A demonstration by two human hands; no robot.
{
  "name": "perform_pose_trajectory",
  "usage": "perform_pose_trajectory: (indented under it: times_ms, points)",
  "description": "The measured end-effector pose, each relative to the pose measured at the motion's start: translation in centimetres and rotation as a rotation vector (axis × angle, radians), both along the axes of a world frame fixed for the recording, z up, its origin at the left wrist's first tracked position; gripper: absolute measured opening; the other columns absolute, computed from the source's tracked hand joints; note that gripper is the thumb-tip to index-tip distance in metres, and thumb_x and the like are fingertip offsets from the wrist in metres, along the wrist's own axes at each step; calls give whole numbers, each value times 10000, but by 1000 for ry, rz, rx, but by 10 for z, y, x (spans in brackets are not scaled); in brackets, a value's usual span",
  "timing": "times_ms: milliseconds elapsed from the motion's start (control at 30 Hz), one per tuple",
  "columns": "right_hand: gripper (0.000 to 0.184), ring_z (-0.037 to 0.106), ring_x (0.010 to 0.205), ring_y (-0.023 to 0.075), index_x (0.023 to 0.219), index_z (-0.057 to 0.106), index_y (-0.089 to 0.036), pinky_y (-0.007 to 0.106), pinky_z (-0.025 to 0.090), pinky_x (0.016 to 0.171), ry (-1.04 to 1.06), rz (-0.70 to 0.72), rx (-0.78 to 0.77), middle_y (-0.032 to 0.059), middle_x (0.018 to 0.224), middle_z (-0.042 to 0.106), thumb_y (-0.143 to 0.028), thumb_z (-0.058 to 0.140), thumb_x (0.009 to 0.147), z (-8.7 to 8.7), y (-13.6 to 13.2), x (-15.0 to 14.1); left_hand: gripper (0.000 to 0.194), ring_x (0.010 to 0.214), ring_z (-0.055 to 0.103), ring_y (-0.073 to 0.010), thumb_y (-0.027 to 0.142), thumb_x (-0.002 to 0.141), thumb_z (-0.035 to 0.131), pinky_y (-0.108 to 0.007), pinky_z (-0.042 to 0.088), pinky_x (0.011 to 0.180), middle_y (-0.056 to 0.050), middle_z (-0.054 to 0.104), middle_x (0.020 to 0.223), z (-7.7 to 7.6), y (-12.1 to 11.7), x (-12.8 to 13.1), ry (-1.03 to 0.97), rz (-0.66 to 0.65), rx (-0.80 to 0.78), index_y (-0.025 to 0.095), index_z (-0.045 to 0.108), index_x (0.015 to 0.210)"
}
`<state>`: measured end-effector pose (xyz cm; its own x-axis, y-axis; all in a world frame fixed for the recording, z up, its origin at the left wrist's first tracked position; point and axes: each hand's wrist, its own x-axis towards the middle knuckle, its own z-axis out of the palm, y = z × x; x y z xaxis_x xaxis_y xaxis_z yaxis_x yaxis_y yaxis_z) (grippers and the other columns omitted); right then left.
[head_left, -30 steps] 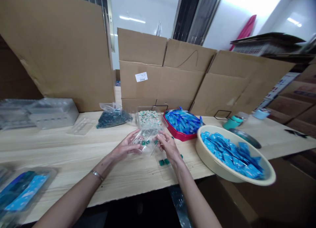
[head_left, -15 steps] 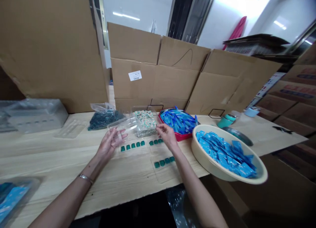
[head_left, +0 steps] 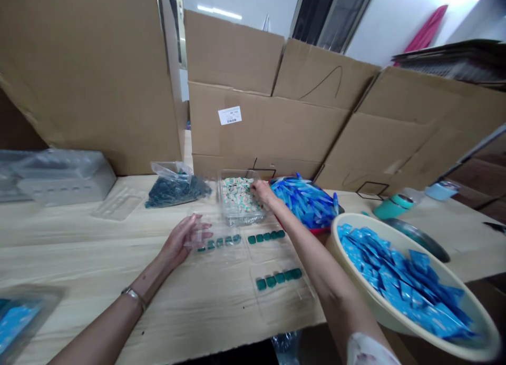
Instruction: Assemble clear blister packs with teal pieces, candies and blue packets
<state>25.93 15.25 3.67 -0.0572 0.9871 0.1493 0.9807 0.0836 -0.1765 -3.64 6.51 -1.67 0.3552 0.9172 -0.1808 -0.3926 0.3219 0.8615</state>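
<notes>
My left hand (head_left: 185, 240) is closed on the edge of a clear plastic tray (head_left: 215, 225), held just above the table and partly over a row of dark green square pieces (head_left: 220, 243). My right hand (head_left: 262, 190) reaches into a clear box (head_left: 241, 220) of small white and green pieces (head_left: 238, 195). Its fingertips are bent down among these pieces, and what they pinch, if anything, is hidden. In front of my right forearm lie two more clear trays, one with a row of green pieces (head_left: 266, 237) and a nearer one with another row of green pieces (head_left: 279, 278).
A red tray of blue pen-like sticks (head_left: 306, 199) stands right of the box. Nearer is a cream basin (head_left: 342, 265) full of blue packets (head_left: 399, 280). A bag of dark pieces (head_left: 174, 190), an unfilled clear tray (head_left: 119, 203) and stacked trays (head_left: 67, 178) sit left. Cardboard (head_left: 253, 122) stands behind.
My left hand has drawn a clear tray leftward, then lowered it toward the left row of green pieces. My right hand has let go of the trays and moved forward into the box.
</notes>
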Motion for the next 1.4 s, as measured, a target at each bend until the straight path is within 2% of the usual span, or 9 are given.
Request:
perform_pose_trajectory:
  times_ms: [167,333,533,700,900,1067,1200,1400]
  points:
    - [188,609,902,198,855,704,-114,212,411,741,-99,-67,-27,137,947,693,-139,546,756,-3,27,-1,313,726,690,-227,336,821,577,-260,528,459,-96,690,937,1,-3,4,-1,-9,-41,183,530,1091]
    - [229,625,924,207,909,701,-120,221,432,759,-162,-131,-58,146,971,692,-118,529,758,-7,39,-2,309,715,688,-211,352,818,581,-254,524,497,-95,694,927,-1,-2,5,-11,-19,-66,187,535,1075]
    - [262,630,943,219,924,701,-128,234,441,779,-180,-150,-50,142,975,694,-109,490,769,-10,41,0,362,734,690,-220,382,795,607,-270,532,534,-111,691,945,-4,-2,5,-14,-20,-75,176,536,1084]
    - [271,641,914,227,919,706,-108,242,441,764,-175,-166,-13,170,963,694,-119,469,789,-8,39,-4,390,700,688,-217,407,785,613,-258,512,481,-126,686,962,-6,-1,6,-19,-28,-73,173,538,1088]
    - [277,643,895,195,907,709,-130,203,424,713,-148,-145,38,126,925,710,-159,451,812,-2,30,0,409,721,688,-226,443,782,606,-270,515,476,-122,680,990,-7,0,6,1,-35,-73,192,529,1096]
    - [284,632,909,197,936,692,-159,219,419,715,-170,-128,77,107,956,701,-207,427,845,6,35,4,413,723,687,-219,445,778,610,-256,505,477,-124,678,1001,-7,-1,6,5,-38,-82,192,529,1095]
    - [293,622,940,241,945,680,-152,268,424,740,-269,-118,14,145,998,678,-217,403,875,5,45,-8,413,729,688,-224,445,774,614,-265,511,500,-130,676,1007,-7,-1,6,0,-35,-83,190,536,1089]
    - [269,605,981,245,1013,645,-125,275,419,775,-273,-76,-40,165,1050,644,-210,421,891,-2,46,-17,400,750,690,-230,440,778,610,-268,513,504,-122,672,1018,-7,-2,6,-5,-45,-72,199,536,1089]
